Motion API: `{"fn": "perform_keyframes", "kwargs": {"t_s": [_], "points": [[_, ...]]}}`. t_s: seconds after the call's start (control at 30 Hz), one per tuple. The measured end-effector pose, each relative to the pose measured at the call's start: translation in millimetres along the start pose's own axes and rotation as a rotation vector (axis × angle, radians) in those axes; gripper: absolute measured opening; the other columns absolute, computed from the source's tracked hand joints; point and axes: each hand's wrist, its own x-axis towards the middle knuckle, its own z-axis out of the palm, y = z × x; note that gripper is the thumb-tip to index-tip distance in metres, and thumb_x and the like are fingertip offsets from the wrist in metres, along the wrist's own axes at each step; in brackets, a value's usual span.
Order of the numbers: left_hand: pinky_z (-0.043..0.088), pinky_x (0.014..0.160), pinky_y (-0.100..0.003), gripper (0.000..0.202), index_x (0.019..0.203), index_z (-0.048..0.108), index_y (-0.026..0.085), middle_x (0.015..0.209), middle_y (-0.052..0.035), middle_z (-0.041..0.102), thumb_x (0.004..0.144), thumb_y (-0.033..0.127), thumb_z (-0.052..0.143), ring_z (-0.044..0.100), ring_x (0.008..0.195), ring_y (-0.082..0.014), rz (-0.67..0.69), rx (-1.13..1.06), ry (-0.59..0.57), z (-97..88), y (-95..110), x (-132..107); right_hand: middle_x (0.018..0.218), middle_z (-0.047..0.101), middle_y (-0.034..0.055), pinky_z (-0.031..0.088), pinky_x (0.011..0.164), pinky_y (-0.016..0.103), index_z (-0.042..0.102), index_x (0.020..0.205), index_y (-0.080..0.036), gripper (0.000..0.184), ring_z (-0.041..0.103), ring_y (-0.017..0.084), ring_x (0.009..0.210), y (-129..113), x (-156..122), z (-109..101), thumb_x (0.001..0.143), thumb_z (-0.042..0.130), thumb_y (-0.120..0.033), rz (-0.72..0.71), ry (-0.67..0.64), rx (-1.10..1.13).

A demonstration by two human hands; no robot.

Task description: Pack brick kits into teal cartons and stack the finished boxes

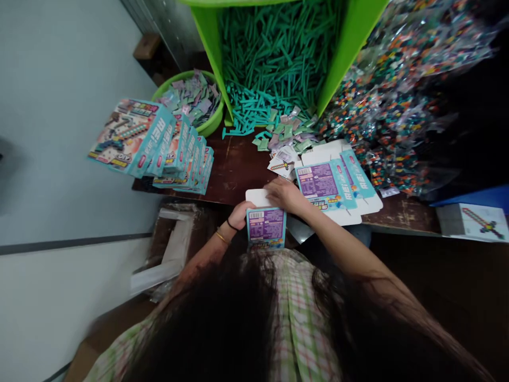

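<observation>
A small blue and purple cardboard box [266, 225] stands close against my body, its white end flap [257, 198] raised on the far side. My left hand [239, 215] grips the box's left edge near the top. Over the flap reaches my right hand [283, 192], its fingers bent down at the box's upper right; the fingertips are partly hidden. Just right of that hand lie flat, unfolded boxes [322, 183] in an overlapping pile. Beyond it are folded instruction sheets [283, 165] with a sword picture.
A green bin [209, 58] spills teal plastic sticks [254, 109] onto the dark table [238, 170]. Small sachets [292, 130] lie before it. Filled boxes [183, 154] stack at left, beside a green basin [212, 124]. Bags of coloured pieces [389, 116] heap at right.
</observation>
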Motion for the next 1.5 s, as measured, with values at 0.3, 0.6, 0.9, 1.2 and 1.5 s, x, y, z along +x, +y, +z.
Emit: {"fn": "perform_keyframes", "kwargs": {"t_s": [0.3,0.6,0.9,1.2,1.5], "points": [[0.055,0.073,-0.031,0.018,0.084,0.074,0.013,0.077,-0.0033,0.076,0.074,0.012,0.059,0.069,0.069,-0.0176,0.004,-0.022,-0.176,18.3,-15.3,-0.8,0.087,0.079,0.0041,0.056,0.072,0.032,0.082,0.099,-0.018,0.056,0.070,0.022,0.078,0.6,-16.6,12.1,0.103,0.048,-0.062,0.293,-0.142,0.400],[0.055,0.101,-0.044,0.056,0.136,0.067,0.018,0.128,-0.0114,0.076,0.087,0.044,0.056,0.072,0.115,-0.0285,0.431,0.004,-0.226,0.7,-33.1,-13.8,0.112,0.081,0.0026,0.059,0.100,0.047,0.084,0.106,-0.031,0.025,0.076,0.029,0.108,-16.5,-20.7,18.6,0.095,0.067,-0.045,0.273,-0.091,0.398],[0.062,0.099,-0.044,0.027,0.101,0.084,0.025,0.109,-0.0082,0.083,0.093,0.046,0.068,0.078,0.104,-0.0245,0.817,0.669,-0.151,-35.1,-16.1,-38.5,0.116,0.080,0.0058,0.058,0.105,0.047,0.084,0.108,-0.028,0.032,0.075,0.028,0.112,-9.3,-40.4,15.1,0.096,0.064,-0.049,0.259,-0.072,0.453],[0.059,0.107,-0.044,0.033,0.116,0.079,0.026,0.121,-0.0086,0.079,0.095,0.047,0.066,0.075,0.115,-0.0236,0.871,0.766,-0.012,-33.3,-38.9,-42.9,0.103,0.082,0.0052,0.062,0.096,0.048,0.085,0.092,-0.027,0.037,0.078,0.029,0.100,7.0,-55.6,28.5,0.084,0.075,-0.062,0.457,0.093,0.573],[0.059,0.106,-0.045,0.026,0.103,0.080,0.025,0.120,-0.0098,0.079,0.095,0.044,0.064,0.075,0.112,-0.0243,0.906,0.746,-0.058,-36.7,-43.8,-44.3,0.119,0.079,0.0080,0.051,0.114,0.052,0.084,0.102,-0.027,0.044,0.069,0.028,0.124,2.4,-73.7,34.9,0.093,0.065,-0.066,0.320,0.036,0.607]]}}
